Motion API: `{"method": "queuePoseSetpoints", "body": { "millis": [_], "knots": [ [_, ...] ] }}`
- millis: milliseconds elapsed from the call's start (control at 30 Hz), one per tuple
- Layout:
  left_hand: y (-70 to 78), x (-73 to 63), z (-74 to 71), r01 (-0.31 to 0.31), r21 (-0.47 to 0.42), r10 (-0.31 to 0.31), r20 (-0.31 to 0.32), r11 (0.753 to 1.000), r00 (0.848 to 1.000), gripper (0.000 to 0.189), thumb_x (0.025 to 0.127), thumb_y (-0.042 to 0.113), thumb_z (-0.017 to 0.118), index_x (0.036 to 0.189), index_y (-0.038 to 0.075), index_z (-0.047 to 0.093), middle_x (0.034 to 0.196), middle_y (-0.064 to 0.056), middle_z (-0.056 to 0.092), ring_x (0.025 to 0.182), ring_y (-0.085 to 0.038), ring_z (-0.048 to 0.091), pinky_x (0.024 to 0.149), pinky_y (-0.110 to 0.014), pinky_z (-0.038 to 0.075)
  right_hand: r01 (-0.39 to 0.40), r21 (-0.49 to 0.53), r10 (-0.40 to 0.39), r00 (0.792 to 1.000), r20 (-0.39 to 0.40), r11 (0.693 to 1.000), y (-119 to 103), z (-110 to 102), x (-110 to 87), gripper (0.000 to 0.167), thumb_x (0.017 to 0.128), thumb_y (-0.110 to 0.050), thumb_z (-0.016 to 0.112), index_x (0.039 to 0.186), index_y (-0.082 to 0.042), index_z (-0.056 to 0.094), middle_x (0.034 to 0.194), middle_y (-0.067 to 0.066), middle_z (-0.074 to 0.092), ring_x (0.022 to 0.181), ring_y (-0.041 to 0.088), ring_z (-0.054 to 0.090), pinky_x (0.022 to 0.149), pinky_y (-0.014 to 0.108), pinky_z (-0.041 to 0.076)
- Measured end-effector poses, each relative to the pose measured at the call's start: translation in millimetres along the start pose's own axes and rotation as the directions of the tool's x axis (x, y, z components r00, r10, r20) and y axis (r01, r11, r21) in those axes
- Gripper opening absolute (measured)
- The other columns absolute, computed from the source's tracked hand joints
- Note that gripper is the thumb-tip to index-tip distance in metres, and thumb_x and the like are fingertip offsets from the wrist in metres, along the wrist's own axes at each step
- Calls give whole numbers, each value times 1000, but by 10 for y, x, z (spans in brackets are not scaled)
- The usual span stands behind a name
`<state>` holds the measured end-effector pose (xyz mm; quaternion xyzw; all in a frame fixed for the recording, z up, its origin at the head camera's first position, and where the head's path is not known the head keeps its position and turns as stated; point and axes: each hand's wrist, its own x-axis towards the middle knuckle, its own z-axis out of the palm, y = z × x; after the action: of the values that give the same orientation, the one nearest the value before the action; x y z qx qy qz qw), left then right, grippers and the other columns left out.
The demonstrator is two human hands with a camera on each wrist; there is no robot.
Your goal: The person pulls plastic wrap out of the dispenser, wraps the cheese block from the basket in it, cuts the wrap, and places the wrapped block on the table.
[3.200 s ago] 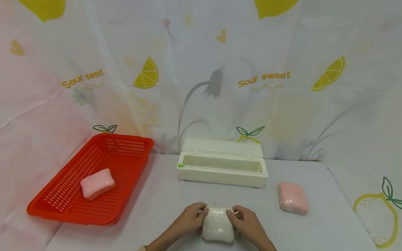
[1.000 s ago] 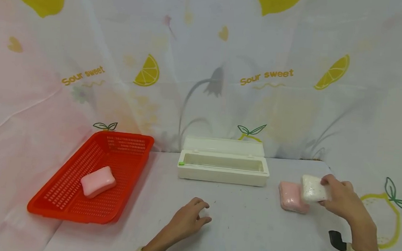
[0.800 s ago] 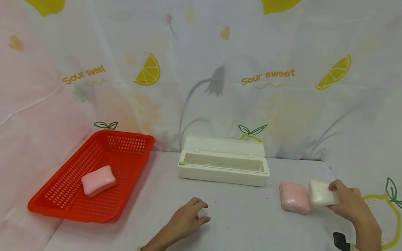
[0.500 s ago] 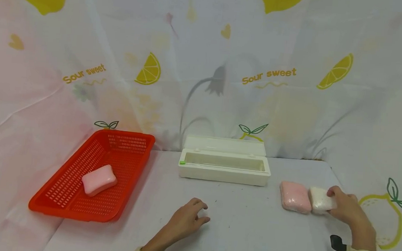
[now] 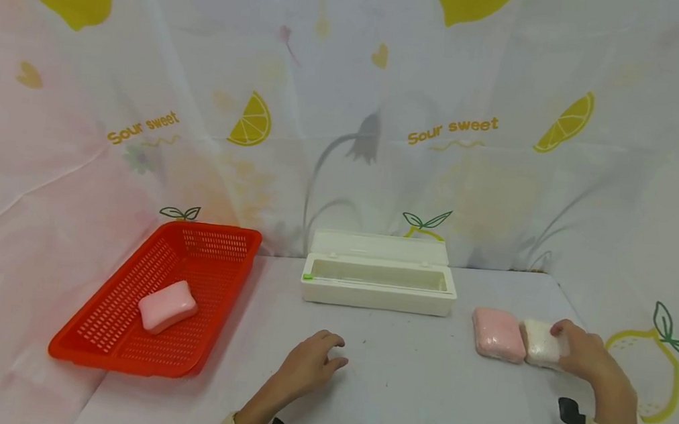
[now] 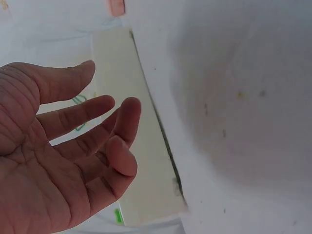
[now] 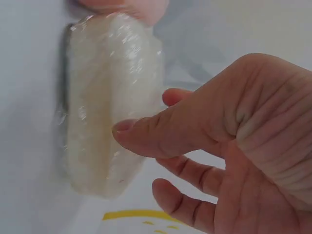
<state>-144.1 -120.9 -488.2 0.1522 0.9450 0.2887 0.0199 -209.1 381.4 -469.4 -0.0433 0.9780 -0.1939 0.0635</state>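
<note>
The white bar point(image 5: 540, 345) came down beside the right pink bar point(image 5: 498, 335), likely nearly placed. Right fingers point(image 5: 567, 329) pinch it; left fingers point(image 6: 130, 117) gape

White bar point(image 5: 540, 344) partly hidden behind right fingers point(image 5: 568, 329).

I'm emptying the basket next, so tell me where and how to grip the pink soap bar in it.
I'd pinch the pink soap bar across its middle, on the two long sides, where it seems to narrow. Come from above: it lies broad face up, and the walls of the red basket rise around it.
</note>
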Motion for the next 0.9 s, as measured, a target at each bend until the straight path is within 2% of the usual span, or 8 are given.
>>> {"method": "queuePoseSetpoints", "body": {
  "millis": [100,200,333,467,533,633,767,900],
  "knots": [
    [-68,126,-107,27,67,-23,-63,997,998,30,90,21,74,115,7,67,109,-6,65,86,-14,61,73,-33,52,31,-18,-31,999,-38,999,-170,-71,-16,46,77,1,65,118,11,47,115,42,50,90,50,52,76,63,43],
    [-143,260,-245,46,116,-28,-154,992,988,30,87,16,76,114,6,67,107,-7,65,94,-20,62,78,-37,52,82,2,-82,992,-98,997,-394,-118,-6,44,84,-3,63,122,12,47,119,40,51,98,54,54,79,65,44],
    [-240,435,-431,16,149,26,-274,989,962,31,84,11,78,112,4,67,108,-10,64,97,-27,62,79,-42,53,150,75,-139,980,-141,986,-687,-106,53,44,91,-10,63,128,8,49,122,35,54,106,54,53,80,63,46],
    [-337,622,-547,-16,170,75,-346,985,935,31,86,11,77,113,3,67,110,-13,64,97,-31,60,77,-45,52,185,134,-163,974,-159,974,-924,-40,162,45,94,-17,65,131,4,52,126,27,57,109,46,55,82,60,47],
    [-382,712,-569,-23,168,83,-363,986,928,31,87,13,76,115,3,67,110,-13,63,97,-32,59,76,-45,52,197,149,-171,970,-172,969,-1021,5,229,46,93,-20,67,131,2,54,126,24,59,108,42,56,83,57,47],
    [-443,830,-574,-38,167,98,-367,985,925,33,87,16,77,116,3,67,111,-12,64,99,-33,58,78,-46,51,227,163,-193,960,-203,960,-1151,73,340,47,92,-25,70,130,1,57,123,20,62,105,37,58,83,54,47],
    [-490,945,-577,-53,159,103,-326,986,940,37,85,17,78,118,4,68,113,-13,64,100,-36,57,82,-47,50,275,175,-232,945,-232,946,-1286,175,494,48,90,-30,73,126,-1,61,117,17,65,99,33,59,81,49,47],
    [-518,1018,-587,-40,155,83,-279,987,957,36,84,17,79,116,3,69,112,-14,65,100,-37,57,82,-46,49,311,198,-265,937,-229,929,-1407,280,627,47,89,-30,75,124,-2,63,111,16,67,95,30,59,79,45,47]
  ]
}}
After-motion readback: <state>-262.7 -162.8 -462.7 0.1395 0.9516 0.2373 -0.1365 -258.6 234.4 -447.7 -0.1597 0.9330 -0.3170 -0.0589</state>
